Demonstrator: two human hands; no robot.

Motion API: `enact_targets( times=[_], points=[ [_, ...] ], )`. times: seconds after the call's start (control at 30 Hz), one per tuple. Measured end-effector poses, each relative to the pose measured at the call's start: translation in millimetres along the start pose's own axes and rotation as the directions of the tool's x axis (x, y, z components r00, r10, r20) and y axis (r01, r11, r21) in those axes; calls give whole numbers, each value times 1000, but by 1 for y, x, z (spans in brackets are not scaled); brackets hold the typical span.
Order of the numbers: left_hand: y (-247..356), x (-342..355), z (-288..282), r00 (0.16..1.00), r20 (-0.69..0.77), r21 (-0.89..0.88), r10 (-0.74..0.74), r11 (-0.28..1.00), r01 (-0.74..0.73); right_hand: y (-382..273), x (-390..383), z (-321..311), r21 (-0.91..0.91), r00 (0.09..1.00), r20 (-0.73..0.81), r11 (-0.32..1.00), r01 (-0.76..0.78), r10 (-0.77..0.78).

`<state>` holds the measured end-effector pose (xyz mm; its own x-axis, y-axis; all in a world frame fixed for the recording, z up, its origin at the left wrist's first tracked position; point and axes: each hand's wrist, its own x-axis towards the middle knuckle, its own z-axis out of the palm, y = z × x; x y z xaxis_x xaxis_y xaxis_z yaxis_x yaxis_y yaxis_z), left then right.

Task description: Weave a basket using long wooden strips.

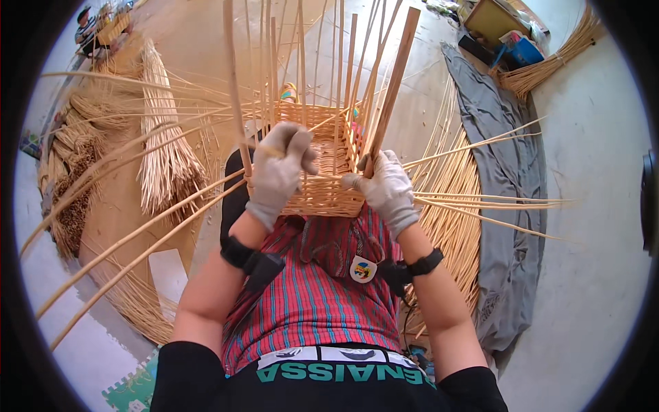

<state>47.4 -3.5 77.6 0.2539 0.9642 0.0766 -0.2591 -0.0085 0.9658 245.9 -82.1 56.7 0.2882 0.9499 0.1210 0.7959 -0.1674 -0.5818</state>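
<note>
A half-woven wicker basket (pixel 322 199) rests at my lap, with upright stakes rising from its walls and long loose rods fanning out both ways. My right hand (pixel 390 185), in a pale work glove, grips the basket's near right corner beside a thick wooden stake (pixel 398 75). Its thumb presses on the woven edge. Over the near left part of the basket is my left hand (pixel 278 165), gloved too and slightly blurred. Its fingers curl closed around a thin willow rod (pixel 321 124) that slants toward the far right. Another thick stake (pixel 235 82) stands just left of that hand.
Bundles of rods (pixel 159 137) and darker stalks (pixel 72 165) lie on the floor at left. At right, a heap of peeled rods (pixel 449 226) lies on a grey cloth (pixel 511 226). A blue bucket (pixel 525 51) stands far right; a person (pixel 86 31) shows far left.
</note>
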Motion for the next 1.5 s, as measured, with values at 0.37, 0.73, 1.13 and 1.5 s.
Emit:
enact_targets(
  times=[0.37,0.73,1.13,1.5],
  points=[
    [-32,95,124,919,390,486,61,834,-262,-1,2,40,-57,910,-384,979,-194,158],
    [-42,-89,-66,946,-299,85,-129,983,161,-10,3,31,-153,870,-494,985,-74,-11],
    [-21,-106,-120,966,134,-58,221,975,-215,-199,-107,64,585,295,145,322,744,-945],
    [-39,-1,-111,958,91,-430,-271,857,283,-23,-28,33,908,958,-61,-414,-63,-280]
  ],
)
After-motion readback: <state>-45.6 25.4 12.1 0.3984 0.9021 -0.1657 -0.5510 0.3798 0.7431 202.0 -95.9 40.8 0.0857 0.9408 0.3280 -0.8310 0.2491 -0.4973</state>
